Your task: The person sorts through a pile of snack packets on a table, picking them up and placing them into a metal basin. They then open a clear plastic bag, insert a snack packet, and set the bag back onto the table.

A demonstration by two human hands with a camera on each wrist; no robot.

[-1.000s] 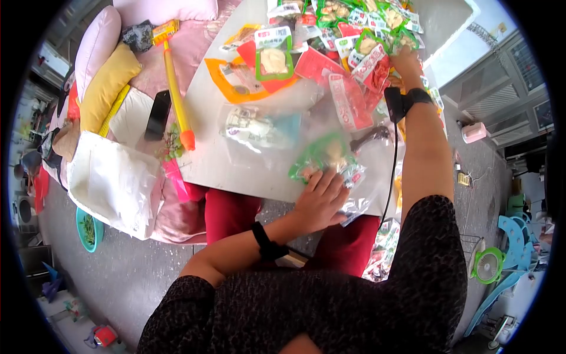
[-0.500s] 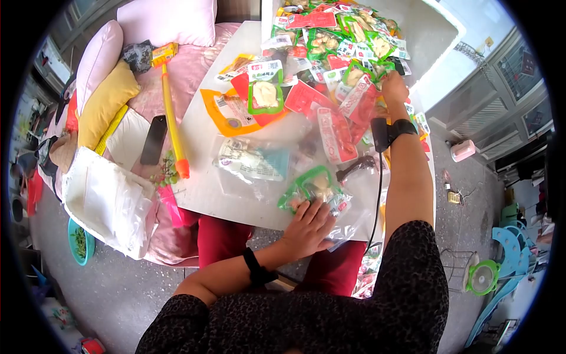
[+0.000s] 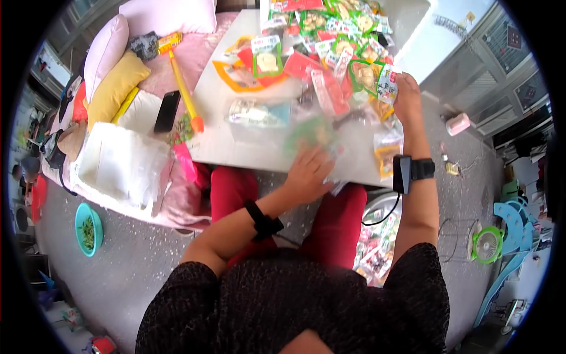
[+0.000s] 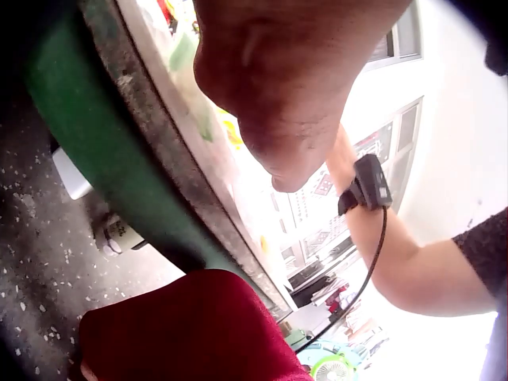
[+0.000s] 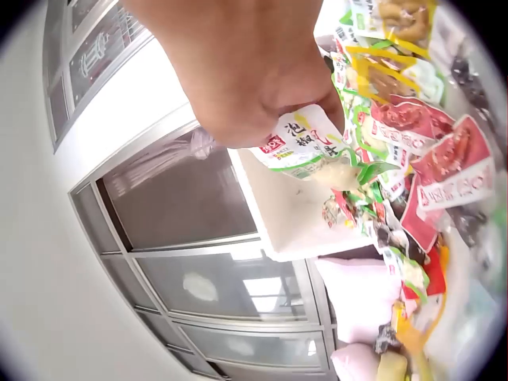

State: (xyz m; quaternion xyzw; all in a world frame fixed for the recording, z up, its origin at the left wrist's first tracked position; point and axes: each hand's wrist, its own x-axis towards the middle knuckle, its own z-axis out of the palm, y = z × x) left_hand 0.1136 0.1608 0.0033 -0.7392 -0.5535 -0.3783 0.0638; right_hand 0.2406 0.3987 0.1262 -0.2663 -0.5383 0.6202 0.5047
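My right hand grips a green-and-white snack packet by its white end, at the right side of the pile on the table. In the right wrist view the same packet hangs from the fingers, its pale contents showing. My left hand rests at the table's near edge with relaxed fingers over another green packet, blurred here, and some clear plastic. Seen from its own wrist, the left hand hides what lies beneath it. A clear bag with a printed label lies just beyond it.
A white foam box full of snack packets stands at the back right. Loose red packets and an orange one lie on the table. On the left are a phone and a white foam tray.
My right hand has come up out of the pile with the green-and-white packet and moved slightly towards me. My left hand stays on the other packet by the table edge.
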